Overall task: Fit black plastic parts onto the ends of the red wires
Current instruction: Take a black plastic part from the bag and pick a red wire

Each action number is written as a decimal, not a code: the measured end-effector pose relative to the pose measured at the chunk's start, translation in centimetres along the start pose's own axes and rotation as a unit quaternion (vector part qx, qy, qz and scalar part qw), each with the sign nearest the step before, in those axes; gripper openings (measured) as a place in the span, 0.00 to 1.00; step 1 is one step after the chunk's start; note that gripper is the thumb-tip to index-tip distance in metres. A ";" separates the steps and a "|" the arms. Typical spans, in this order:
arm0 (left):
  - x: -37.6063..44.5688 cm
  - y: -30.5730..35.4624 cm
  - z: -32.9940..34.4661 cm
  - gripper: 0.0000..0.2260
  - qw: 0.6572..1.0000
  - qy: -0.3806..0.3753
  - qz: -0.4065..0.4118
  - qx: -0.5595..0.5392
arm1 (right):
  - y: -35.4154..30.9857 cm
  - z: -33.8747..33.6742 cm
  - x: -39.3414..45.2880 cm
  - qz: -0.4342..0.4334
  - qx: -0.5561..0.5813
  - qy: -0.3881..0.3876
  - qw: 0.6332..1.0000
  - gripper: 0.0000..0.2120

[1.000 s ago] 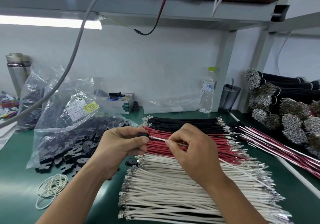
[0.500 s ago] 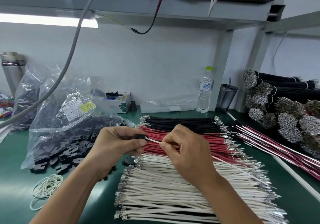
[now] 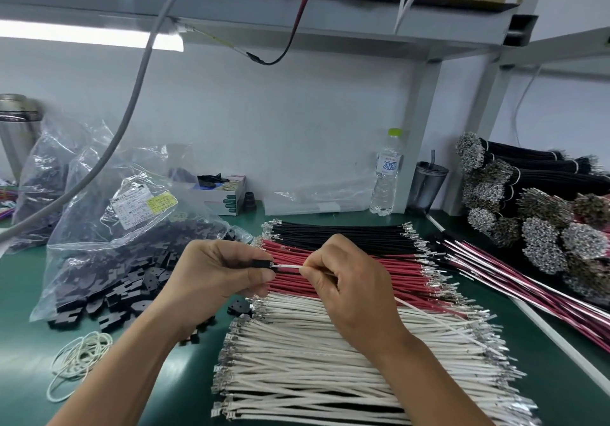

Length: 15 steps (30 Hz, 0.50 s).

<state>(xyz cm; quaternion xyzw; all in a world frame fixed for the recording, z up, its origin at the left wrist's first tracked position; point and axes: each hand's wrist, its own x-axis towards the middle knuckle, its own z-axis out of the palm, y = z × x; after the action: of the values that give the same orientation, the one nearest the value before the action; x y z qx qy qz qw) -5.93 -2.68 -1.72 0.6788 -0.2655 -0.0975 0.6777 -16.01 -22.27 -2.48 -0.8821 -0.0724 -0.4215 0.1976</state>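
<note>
Far left, cut off by the frame edge: a tall steel flask (image 3: 15, 135). Beside it, clear plastic bags (image 3: 109, 227) of flat black plastic parts, spilling loose pieces (image 3: 99, 306) onto the green bench (image 3: 29, 343); one bag bears a white label with a yellow sticker (image 3: 145, 206), its printing too small to read. In front, a coil of white cord loops (image 3: 79, 359).

Centre: the left hand (image 3: 214, 277) pinches a small black plastic part (image 3: 262, 264) between thumb and fingers. A single white wire (image 3: 287, 266) enters that part; the right hand (image 3: 350, 287) pinches this wire close to it, and the wire trails out beyond the wrist. How deep the terminal sits is hidden. Beneath the hands lie three flat rows: black wires (image 3: 340, 231), red wires (image 3: 389, 270), white wires (image 3: 330, 376), the red ones resting untouched on the bench.

Behind: a small carton (image 3: 227, 194), a clear water bottle (image 3: 388, 174) with blue label characters, illegible, and a dark tumbler (image 3: 429, 184).

Right: red-and-white striped leads (image 3: 528, 280), then bundled black wires (image 3: 528, 174) with metal terminals, partly cut off.
</note>
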 end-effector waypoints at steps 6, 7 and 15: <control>-0.1 0.2 0.4 0.15 1.000 0.007 0.002 0.006 | -0.2 -0.3 -0.1 0.003 -0.042 0.011 0.999 0.06; -0.1 0.3 0.4 0.14 1.000 0.006 0.003 -0.010 | -0.2 -0.3 -0.1 0.033 0.013 0.001 0.999 0.06; -0.2 0.0 0.5 0.14 0.999 0.021 0.017 0.044 | -0.3 -0.3 -0.4 0.027 -0.022 -0.032 0.999 0.07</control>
<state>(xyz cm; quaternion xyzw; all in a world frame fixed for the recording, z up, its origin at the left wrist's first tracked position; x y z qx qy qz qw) -6.36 -3.00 -1.81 0.7051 -0.2668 -0.0605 0.6543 -16.60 -22.06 -2.53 -0.9009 -0.0455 -0.3890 0.1869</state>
